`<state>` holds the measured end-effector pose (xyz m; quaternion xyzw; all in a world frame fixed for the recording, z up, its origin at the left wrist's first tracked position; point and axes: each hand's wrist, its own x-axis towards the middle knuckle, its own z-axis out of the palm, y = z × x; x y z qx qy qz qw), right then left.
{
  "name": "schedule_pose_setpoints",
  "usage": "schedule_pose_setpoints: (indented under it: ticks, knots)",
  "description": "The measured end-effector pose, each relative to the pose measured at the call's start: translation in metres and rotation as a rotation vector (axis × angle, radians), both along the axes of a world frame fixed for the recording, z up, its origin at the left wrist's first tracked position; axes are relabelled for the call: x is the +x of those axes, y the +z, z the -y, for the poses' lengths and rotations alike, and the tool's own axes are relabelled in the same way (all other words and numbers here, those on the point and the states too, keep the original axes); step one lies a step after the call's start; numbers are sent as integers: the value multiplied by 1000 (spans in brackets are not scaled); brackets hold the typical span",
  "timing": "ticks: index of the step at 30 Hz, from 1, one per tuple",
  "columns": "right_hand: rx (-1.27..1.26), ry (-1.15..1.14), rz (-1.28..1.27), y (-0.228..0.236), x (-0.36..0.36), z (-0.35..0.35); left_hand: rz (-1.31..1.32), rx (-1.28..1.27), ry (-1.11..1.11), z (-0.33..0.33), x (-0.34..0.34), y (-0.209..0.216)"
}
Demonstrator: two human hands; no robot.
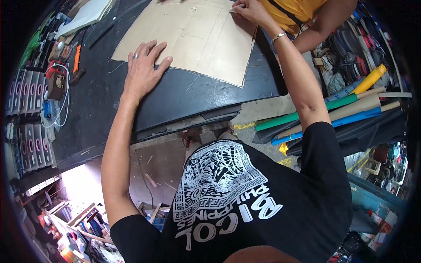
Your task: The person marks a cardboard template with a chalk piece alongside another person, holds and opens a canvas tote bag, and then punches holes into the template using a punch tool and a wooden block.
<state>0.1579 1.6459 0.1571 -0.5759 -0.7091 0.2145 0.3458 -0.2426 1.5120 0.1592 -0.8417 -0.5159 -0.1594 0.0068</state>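
Note:
A large sheet of brown pattern paper (197,37) with faint pencil lines lies on the black worktable (175,94). My left hand (147,68) rests on its near left edge, fingers spread, a ring on one finger. At the far right edge of the paper, my right hand (252,12) is closed in a pinch. Something small and pale may be between those fingertips, too small to make out. Loose threads trail from the near edge of the paper.
Another person in a yellow shirt (302,8) leans in at the far right. An orange-handled cutter (77,58) and a wired box (57,85) lie at the table's left. Rolled material (333,114) stacks at right; clutter (83,228) fills the lower left.

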Motion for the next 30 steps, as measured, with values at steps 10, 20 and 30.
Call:
schedule_pose_setpoints:
  ticks: [10, 20, 30]
  knots:
    - [18, 22, 128, -15, 12, -13, 63, -55, 9, 1, 2, 4]
    - [210, -9, 349, -4, -1, -4, 46, -57, -36, 2, 1, 2]
    - [-29, -61, 310, 10, -8, -13, 63, -36, -58, -3, -1, -3]
